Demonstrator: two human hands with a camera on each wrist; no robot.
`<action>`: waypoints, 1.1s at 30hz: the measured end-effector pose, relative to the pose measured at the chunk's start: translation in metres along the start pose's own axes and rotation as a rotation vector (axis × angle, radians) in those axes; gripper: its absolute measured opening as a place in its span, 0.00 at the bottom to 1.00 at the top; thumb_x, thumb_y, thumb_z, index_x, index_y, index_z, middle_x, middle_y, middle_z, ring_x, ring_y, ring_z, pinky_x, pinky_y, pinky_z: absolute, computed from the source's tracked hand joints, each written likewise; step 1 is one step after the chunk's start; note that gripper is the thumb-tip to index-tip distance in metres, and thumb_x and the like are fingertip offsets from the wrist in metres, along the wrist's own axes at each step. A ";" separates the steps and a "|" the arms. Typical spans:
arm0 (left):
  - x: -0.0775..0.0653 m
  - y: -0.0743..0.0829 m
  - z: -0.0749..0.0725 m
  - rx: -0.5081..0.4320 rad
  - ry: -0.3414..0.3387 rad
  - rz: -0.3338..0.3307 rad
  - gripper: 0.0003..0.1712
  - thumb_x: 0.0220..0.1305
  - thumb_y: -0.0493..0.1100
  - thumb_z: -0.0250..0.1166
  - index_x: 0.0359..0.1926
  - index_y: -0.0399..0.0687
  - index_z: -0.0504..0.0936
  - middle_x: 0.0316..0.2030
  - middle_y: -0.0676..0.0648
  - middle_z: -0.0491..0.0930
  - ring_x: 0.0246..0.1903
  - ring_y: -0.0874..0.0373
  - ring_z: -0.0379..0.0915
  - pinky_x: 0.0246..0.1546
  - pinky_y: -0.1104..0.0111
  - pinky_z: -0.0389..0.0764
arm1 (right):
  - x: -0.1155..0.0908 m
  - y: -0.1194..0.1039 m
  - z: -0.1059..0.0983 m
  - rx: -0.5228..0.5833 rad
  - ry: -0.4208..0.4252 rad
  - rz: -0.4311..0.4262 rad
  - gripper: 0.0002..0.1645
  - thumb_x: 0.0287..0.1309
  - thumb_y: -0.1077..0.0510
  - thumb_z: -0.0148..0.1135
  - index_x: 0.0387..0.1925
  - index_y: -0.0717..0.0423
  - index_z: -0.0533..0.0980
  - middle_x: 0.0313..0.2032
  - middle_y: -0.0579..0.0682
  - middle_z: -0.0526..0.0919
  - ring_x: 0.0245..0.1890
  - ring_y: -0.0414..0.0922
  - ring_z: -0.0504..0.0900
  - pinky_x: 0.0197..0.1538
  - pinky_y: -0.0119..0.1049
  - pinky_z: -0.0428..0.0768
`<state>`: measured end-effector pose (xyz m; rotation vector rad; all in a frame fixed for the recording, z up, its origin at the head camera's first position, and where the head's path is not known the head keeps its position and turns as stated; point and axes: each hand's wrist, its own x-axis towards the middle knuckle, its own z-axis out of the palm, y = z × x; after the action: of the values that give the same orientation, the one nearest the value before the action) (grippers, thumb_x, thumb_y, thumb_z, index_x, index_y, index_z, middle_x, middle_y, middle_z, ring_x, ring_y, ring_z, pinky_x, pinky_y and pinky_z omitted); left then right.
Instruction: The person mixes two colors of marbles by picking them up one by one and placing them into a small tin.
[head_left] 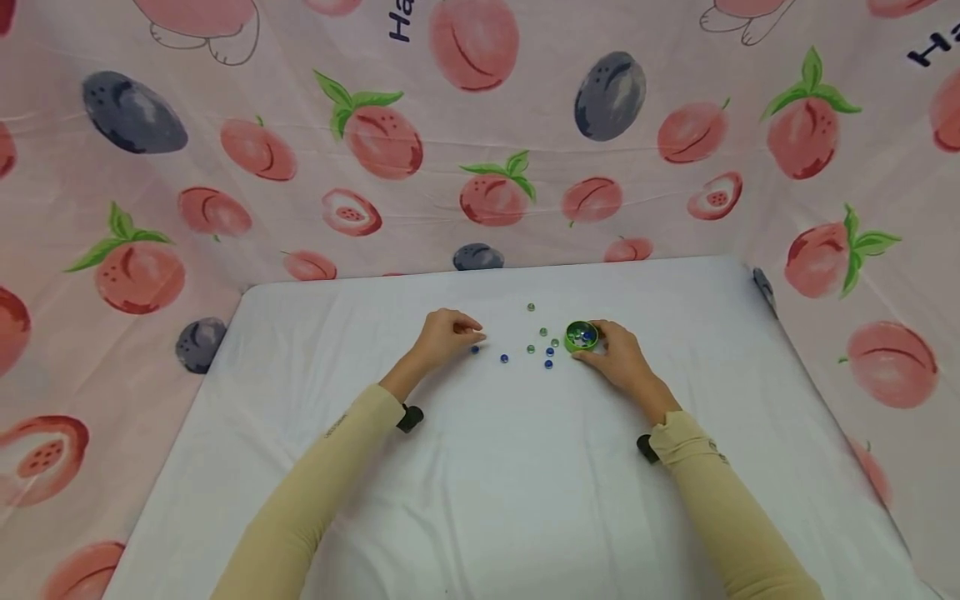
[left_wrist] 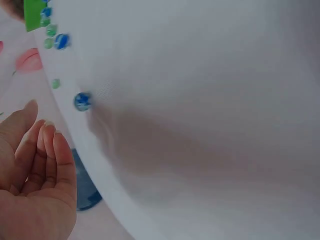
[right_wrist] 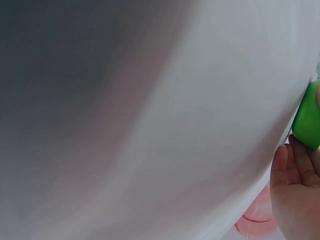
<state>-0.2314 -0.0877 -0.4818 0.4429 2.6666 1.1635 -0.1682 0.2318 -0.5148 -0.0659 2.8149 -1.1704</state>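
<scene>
My left hand (head_left: 444, 335) hovers over the left of the table, fingers loosely bent with a gap to the thumb; nothing shows between them in the left wrist view. Close below its fingertips lies a blue marble (head_left: 475, 350), and another blue marble (head_left: 504, 358) is a little to the right. A small round green container (head_left: 572, 343) stands with blue and clear greenish marbles inside. Its right side is gripped by my right hand (head_left: 618, 357), thumb in front and fingers behind. In the right wrist view, the green wall of the container (right_wrist: 306, 120) shows by the fingertips.
Left of the container several loose marbles are scattered, among them a greenish marble (head_left: 531, 307) at the back and a blue marble (head_left: 548, 364) in front. A white cloth covers the table (head_left: 510, 483). Fruit-printed curtains (head_left: 420, 225) hang behind and at both sides.
</scene>
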 end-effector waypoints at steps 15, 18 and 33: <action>-0.011 -0.021 0.016 0.039 -0.038 0.034 0.09 0.66 0.37 0.75 0.44 0.34 0.90 0.30 0.45 0.83 0.32 0.57 0.74 0.38 0.69 0.75 | -0.002 0.000 0.001 0.000 0.003 -0.002 0.40 0.67 0.57 0.73 0.71 0.73 0.68 0.63 0.71 0.76 0.59 0.62 0.76 0.64 0.57 0.76; -0.005 -0.011 0.016 0.010 -0.026 0.041 0.10 0.67 0.37 0.75 0.45 0.34 0.90 0.32 0.44 0.83 0.34 0.56 0.74 0.38 0.70 0.75 | -0.002 0.000 0.000 -0.006 0.003 0.002 0.40 0.67 0.57 0.73 0.71 0.73 0.67 0.64 0.71 0.76 0.59 0.63 0.77 0.64 0.57 0.76; 0.042 0.075 0.057 -0.077 -0.042 0.155 0.14 0.68 0.39 0.74 0.50 0.35 0.90 0.37 0.43 0.85 0.36 0.57 0.74 0.37 0.75 0.73 | -0.001 0.001 0.001 -0.001 0.002 -0.010 0.40 0.68 0.56 0.72 0.71 0.73 0.68 0.64 0.70 0.76 0.58 0.62 0.77 0.63 0.57 0.76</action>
<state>-0.2390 0.0143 -0.4674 0.6631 2.5801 1.2787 -0.1674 0.2314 -0.5161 -0.0794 2.8204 -1.1722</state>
